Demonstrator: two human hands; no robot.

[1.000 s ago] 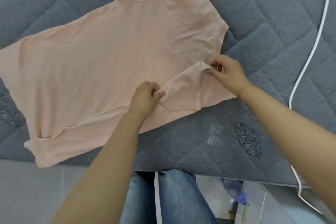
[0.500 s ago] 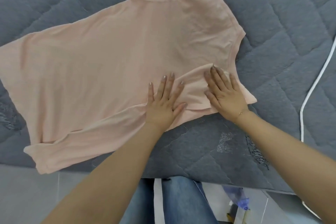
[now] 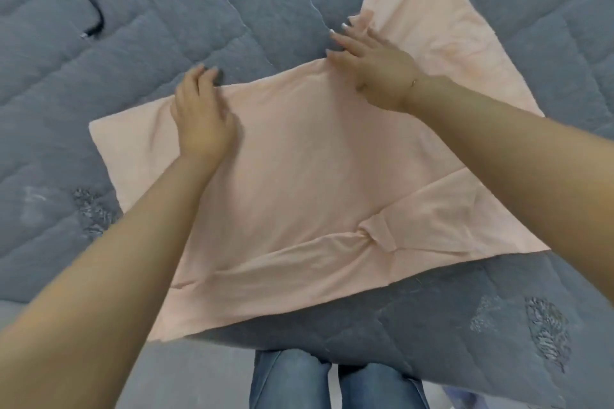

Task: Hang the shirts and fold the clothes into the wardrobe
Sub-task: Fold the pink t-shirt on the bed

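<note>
Grey quilted bedding (image 3: pixel 166 43) covers the bed and fills most of the view, with leaf-like stitched patterns near its front edge. Both arms reach forward from the bottom corners. The left hand (image 3: pixel 202 116) lies palm down with its fingers straight, their tips at the far folded edge of the peach shirt (image 3: pixel 315 176). The right hand (image 3: pixel 372 66) lies flat as well, fingers spread and pointing up-left, pressing the same far edge where it meets the part of the shirt that runs toward the upper right. Neither hand pinches the cloth. The shirt lies folded flat in the middle of the bed, between and under the hands, with a creased fold near its front edge. Bare bedding lies open on the far side and to the left. Legs in blue jeans (image 3: pixel 289 382) stand at the bed's near edge.
</note>
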